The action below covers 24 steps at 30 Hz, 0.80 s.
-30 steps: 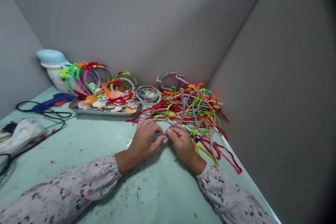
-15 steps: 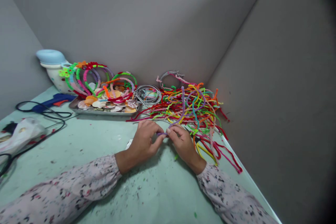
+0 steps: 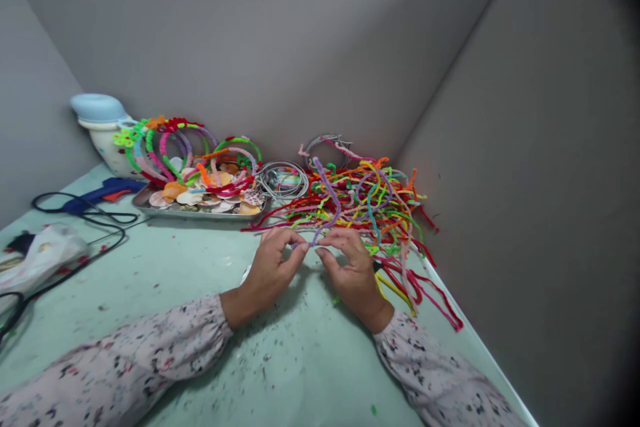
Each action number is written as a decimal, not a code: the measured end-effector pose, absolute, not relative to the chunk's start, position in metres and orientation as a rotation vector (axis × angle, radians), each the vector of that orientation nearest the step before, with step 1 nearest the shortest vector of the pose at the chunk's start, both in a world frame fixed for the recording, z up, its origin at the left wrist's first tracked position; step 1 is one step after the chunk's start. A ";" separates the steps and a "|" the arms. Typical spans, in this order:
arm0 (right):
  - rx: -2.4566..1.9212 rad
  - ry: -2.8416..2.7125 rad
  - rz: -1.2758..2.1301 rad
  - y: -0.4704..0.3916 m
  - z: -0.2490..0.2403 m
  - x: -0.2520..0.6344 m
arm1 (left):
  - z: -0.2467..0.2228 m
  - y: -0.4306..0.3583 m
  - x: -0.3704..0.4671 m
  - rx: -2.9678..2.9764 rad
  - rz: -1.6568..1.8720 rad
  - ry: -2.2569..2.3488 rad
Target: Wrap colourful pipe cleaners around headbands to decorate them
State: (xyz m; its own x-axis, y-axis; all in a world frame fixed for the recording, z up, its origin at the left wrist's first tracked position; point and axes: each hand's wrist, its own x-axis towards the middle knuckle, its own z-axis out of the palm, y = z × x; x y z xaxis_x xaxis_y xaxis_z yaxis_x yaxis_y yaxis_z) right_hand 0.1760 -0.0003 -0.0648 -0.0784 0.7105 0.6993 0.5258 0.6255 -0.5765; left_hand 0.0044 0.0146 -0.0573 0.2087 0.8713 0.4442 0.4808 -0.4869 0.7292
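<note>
A purple pipe cleaner (image 3: pixel 330 197) rises in a curve from between my two hands. My left hand (image 3: pixel 275 263) pinches its lower part between thumb and fingertips. Just to the right, my right hand (image 3: pixel 353 273) has its thumb and forefinger a little apart, close beside the bend; no pipe cleaner shows gripped between them. Behind my hands lies a tangled pile of colourful pipe cleaners (image 3: pixel 390 197). The short end at my left fingertips is mostly hidden.
A metal tray (image 3: pixel 200 215) of shells holds several fuzzy headbands at the back left. Near it are coiled wire (image 3: pixel 283 180), a blue glue gun (image 3: pixel 100 193) with a black cord, a white plastic bag (image 3: pixel 47 257) and a blue-lidded container (image 3: pixel 100 127).
The purple pipe cleaner's free end has swung to the left. My right thumb and forefinger have parted from it, while my left hand keeps its pinch.
</note>
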 end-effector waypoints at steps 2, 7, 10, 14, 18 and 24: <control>-1.010 -1.765 0.186 0.000 -0.066 0.176 | -0.057 0.014 0.004 2.057 1.200 1.243; -1.038 -1.781 0.175 0.000 -0.067 0.175 | -0.057 0.013 0.004 2.092 1.206 1.225; -1.059 -1.784 0.181 0.001 -0.068 0.176 | -0.057 0.013 0.004 2.115 1.212 1.207; -1.069 -1.791 0.174 0.001 -0.068 0.176 | -0.058 0.013 0.005 2.137 1.221 1.191; -1.079 -1.805 0.164 0.000 -0.067 0.176 | -0.058 0.013 0.004 2.162 1.229 1.170; -1.070 -1.823 0.139 0.000 -0.065 0.175 | -0.056 0.013 0.004 2.219 1.264 1.129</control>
